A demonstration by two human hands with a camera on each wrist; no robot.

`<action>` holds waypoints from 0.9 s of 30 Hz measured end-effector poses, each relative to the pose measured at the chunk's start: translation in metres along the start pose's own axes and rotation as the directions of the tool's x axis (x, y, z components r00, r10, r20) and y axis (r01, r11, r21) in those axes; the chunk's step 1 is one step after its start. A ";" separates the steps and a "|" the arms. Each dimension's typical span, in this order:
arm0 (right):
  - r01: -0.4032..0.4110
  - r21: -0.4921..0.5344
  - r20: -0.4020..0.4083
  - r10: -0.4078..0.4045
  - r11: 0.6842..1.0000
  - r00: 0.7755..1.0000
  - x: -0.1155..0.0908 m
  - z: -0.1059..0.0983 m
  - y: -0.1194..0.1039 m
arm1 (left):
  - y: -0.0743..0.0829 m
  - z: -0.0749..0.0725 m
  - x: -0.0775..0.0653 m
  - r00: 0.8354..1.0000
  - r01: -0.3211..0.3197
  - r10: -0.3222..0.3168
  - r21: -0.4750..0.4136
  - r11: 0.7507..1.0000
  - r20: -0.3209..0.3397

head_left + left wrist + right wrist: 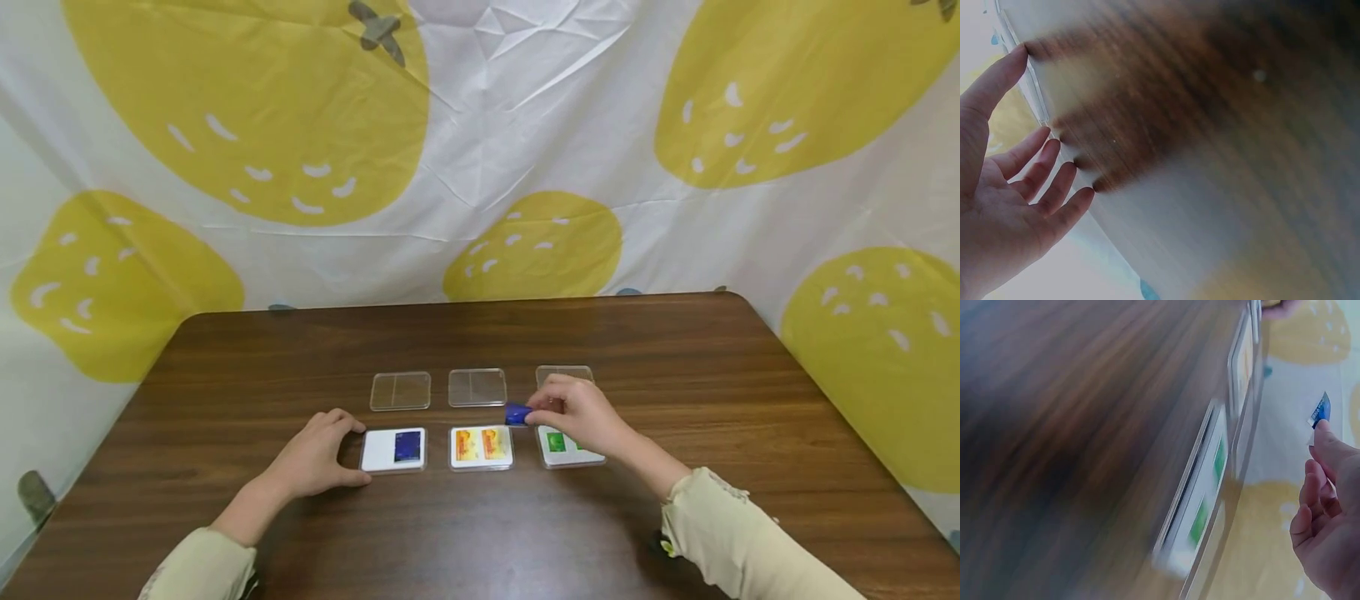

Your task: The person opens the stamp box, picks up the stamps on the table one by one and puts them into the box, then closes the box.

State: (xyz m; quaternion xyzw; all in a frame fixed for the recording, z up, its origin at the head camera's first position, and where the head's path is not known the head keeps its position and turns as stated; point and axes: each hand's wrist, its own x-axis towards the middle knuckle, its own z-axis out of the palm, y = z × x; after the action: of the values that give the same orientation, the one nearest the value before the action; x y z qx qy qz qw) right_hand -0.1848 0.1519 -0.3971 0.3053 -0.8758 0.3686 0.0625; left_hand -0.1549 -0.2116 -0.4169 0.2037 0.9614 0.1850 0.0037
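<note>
My left hand (318,454) spans the left edge of a flat clear case (378,450). Its thumb and fingertips sit at the near and far corners. White backing fills that case, with a dark blue printed rectangle (407,446) on its right half. Above the row of cases, my right hand (577,417) pinches a small, curved blue printed piece (1320,411) between thumb and finger. The middle case (482,464) shows two orange-yellow pictures. Partly behind the right hand, the right case (1207,487) has green pictures on white.
Behind the cases lie clear lids (401,392) in a row, the rightmost (566,372) partly covered by the right hand. Everything rests on a brown wooden table (480,542). A white cloth with yellow fruit shapes (532,246) hangs behind the table.
</note>
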 end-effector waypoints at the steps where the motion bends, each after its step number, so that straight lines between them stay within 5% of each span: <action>1: 0.012 -0.008 0.013 -0.012 1.000 1.000 0.005 0.006 -0.004 | 0.000 0.000 0.000 1.000 0.000 0.000 0.000 1.000 -0.001; 15: 0.187 -0.102 0.086 -0.178 0.977 0.980 0.054 0.080 -0.047 | -0.003 0.004 0.000 1.000 -0.001 0.001 0.014 1.000 -0.006; 27: 0.112 -0.261 0.179 -0.066 0.959 0.982 0.078 0.116 -0.073 | -0.004 0.003 0.000 1.000 -0.017 0.017 -0.009 1.000 -0.013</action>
State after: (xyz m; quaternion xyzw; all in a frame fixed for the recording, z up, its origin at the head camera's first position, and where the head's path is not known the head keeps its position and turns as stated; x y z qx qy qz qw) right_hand -0.1915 -0.0048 -0.4103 0.3630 -0.9054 0.2153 0.0458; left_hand -0.1558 -0.2142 -0.4211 0.2106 0.9587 0.1909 -0.0030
